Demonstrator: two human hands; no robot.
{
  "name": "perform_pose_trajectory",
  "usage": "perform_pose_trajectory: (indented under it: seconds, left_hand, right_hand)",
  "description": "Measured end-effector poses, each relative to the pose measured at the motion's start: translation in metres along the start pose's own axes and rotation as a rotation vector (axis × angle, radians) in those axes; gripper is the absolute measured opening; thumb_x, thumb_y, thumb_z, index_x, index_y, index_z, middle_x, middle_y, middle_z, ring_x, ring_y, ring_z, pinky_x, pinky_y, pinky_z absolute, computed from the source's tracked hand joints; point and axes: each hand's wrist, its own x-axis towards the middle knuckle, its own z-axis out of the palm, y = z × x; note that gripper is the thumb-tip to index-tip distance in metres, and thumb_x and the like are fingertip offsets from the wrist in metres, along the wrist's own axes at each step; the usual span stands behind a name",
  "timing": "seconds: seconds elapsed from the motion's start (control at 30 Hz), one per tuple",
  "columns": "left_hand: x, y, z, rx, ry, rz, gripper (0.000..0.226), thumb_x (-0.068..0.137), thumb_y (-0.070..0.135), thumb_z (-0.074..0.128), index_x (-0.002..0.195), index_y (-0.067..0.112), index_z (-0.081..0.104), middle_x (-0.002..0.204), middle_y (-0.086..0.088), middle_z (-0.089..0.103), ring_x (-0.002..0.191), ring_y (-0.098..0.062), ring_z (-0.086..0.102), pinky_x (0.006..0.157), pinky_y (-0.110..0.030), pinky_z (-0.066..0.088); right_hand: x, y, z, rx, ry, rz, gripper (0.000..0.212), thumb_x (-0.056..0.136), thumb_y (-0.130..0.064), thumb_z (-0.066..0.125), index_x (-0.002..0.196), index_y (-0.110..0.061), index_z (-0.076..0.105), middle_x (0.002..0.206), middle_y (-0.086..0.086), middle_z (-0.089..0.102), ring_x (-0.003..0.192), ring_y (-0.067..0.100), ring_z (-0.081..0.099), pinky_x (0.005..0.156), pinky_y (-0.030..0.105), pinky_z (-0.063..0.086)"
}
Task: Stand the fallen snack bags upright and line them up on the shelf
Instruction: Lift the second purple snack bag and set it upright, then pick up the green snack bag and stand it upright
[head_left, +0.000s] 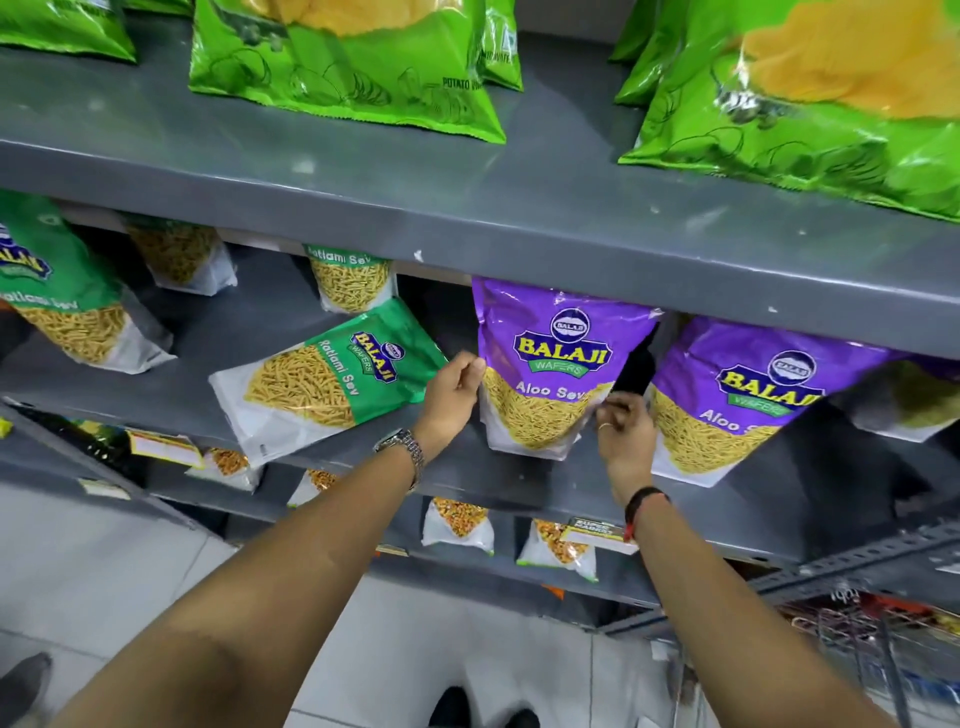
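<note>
Shelving of grey metal fills the view: the upper shelf carries large green potato-wafer bags, and the middle shelf below it holds the sev packs. Beneath that, a lower shelf shows small packets only partly.

On the middle shelf a purple Aloo Sev bag stands upright, its top just under the upper shelf's edge. A second purple bag stands just beside it to the right, leaning slightly. Left of the first, a green Ratlami Sev bag lies fallen on its side, its clear base toward the shelf's front edge. More green Ratlami Sev bags stand further left and behind.

The left hand pinches the left edge of the first purple bag between thumb and fingers. The right hand is curled at that bag's lower right edge and appears to grip it, though the fingertips are hidden behind the hand. A metal watch sits on the left wrist, and a red and black thread band on the right.
</note>
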Motion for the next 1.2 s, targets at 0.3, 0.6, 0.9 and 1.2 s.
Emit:
perform_pose_trajectory:
  seconds: [0.3,0.6,0.9,1.2]
  left_hand:
    - [-0.007,-0.013,-0.088,0.192,0.138,0.135,0.018,0.09,0.01,0.049,0.102,0.011,0.062,0.101,0.0,0.065,0.087,0.015,0.058,0.089,-0.016,0.044]
    - [0.031,-0.027,-0.206,0.524,0.126,-0.22,0.009,0.089,0.019,0.048,0.09,0.019,0.056,0.073,-0.013,0.057,0.064,-0.025,0.052,0.064,-0.031,0.039]
    - [0.068,-0.064,-0.254,0.367,-0.244,-0.322,0.02,0.089,0.013,0.054,0.074,0.007,0.064,0.054,0.003,0.056,0.047,-0.004,0.051,0.051,-0.02,0.039]
    - [-0.002,-0.07,-0.251,0.134,-0.281,-0.25,0.017,0.085,0.026,0.059,0.09,0.015,0.072,0.075,-0.008,0.069,0.07,-0.019,0.059,0.066,-0.033,0.046]
  right_hand:
    - [-0.066,0.023,0.025,0.166,-0.346,0.408,0.02,0.087,0.006,0.042,0.081,-0.004,0.058,0.08,0.015,0.062,0.06,0.021,0.059,0.049,0.017,0.053]
    - [-0.117,-0.035,0.151,0.473,-0.511,0.594,0.032,0.091,-0.005,0.045,0.12,0.009,0.05,0.1,0.016,0.06,0.076,0.017,0.062,0.062,0.02,0.051]
    - [-0.141,-0.074,0.246,0.634,-0.256,0.743,0.012,0.091,-0.005,0.047,0.083,-0.004,0.056,0.06,0.003,0.061,0.047,0.012,0.056,0.039,0.026,0.049]
    - [-0.184,-0.048,0.198,0.587,-0.05,0.567,0.03,0.084,0.014,0.034,0.079,-0.001,0.06,0.063,0.004,0.072,0.053,0.013,0.066,0.04,0.019,0.051]
